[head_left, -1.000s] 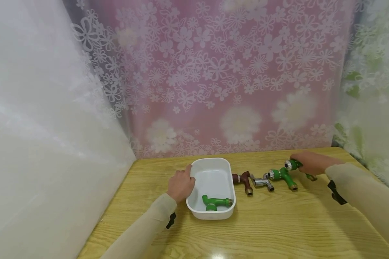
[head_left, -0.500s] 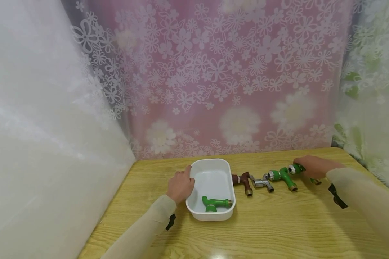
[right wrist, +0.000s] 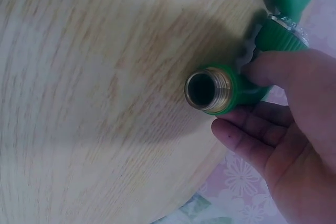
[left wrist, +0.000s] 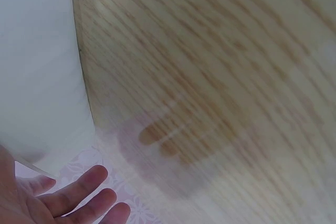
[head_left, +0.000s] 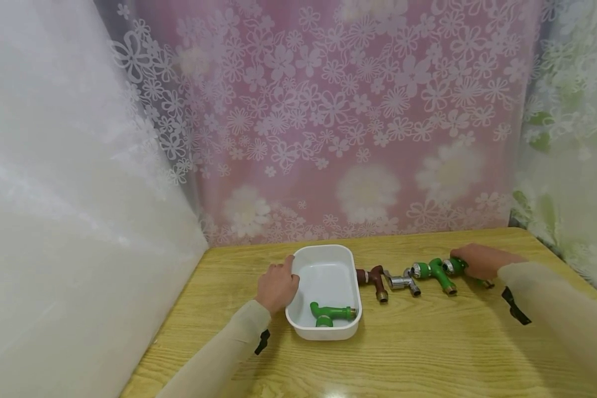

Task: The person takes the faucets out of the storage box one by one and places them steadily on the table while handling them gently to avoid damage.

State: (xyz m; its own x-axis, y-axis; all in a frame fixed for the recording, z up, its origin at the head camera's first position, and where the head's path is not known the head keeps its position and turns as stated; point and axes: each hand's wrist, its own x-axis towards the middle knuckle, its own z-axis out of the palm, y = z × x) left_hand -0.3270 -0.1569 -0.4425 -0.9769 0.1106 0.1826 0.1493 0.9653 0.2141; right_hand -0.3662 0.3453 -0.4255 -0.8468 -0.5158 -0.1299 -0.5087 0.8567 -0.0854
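Note:
My left hand (head_left: 277,284) grips the left wall of a white plastic tray (head_left: 354,260), with the thumb over the rim; in the left wrist view several fingers (left wrist: 79,190) spread outside the wall. A green faucet (head_left: 334,313) lies in the tray's near end. At the right end of a row of faucets, my right hand (head_left: 485,261) holds another green faucet (head_left: 454,266), fingers and thumb around its body. The right wrist view shows its threaded brass end (right wrist: 207,88) and the thumb (right wrist: 268,69). Whether this faucet touches the table is unclear.
Right of the tray, a dark brown faucet (head_left: 377,281), a chrome valve (head_left: 402,281) and a green faucet (head_left: 435,271) lie in a row on the wooden table (head_left: 408,354). A pink flowered curtain (head_left: 328,138) hangs behind, with a white sheet (head_left: 79,193) at left.
My right hand has come down and a little to the right with the green faucet, which now sits right beside the other green faucet in the row. My left hand stays on the tray.

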